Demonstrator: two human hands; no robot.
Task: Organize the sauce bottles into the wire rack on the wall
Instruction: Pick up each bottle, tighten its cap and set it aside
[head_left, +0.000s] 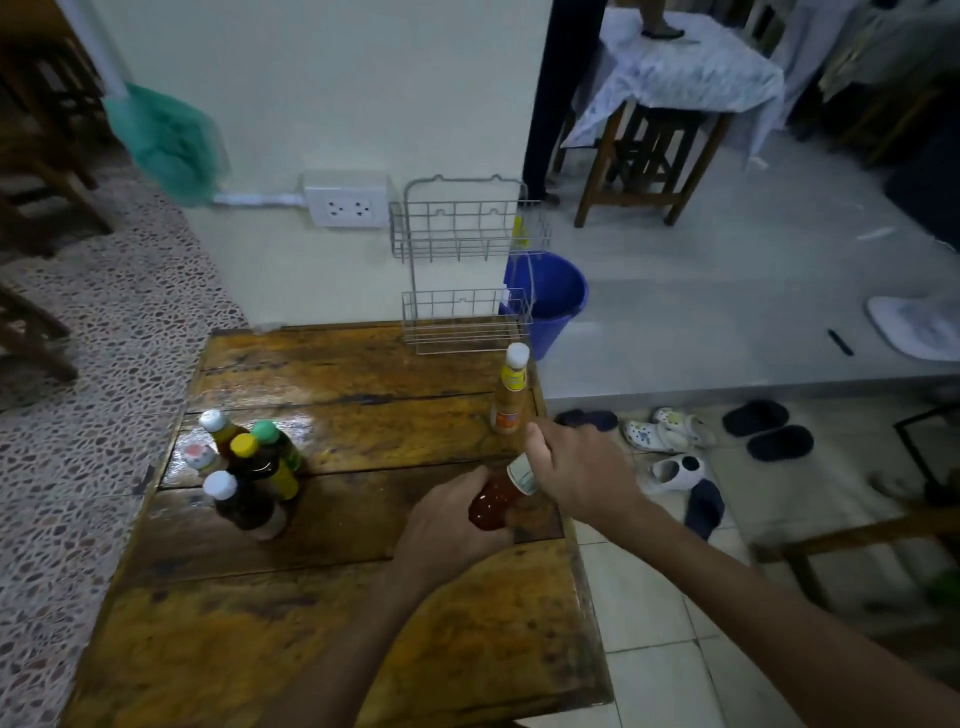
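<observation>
Left hand (447, 530) fingers around red sauce bottle (493, 504), right hand (576, 467) atop

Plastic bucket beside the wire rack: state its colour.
Blue, in the head view: the round plastic bucket on the floor behind the wire rack.

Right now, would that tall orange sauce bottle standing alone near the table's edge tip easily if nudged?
Probably. The orange sauce bottle is tall and narrow, so a push near its white cap would likely topple it. It stands close to the wooden table edge, so it might fall off. It looks full, which may steady it somewhat.
</observation>
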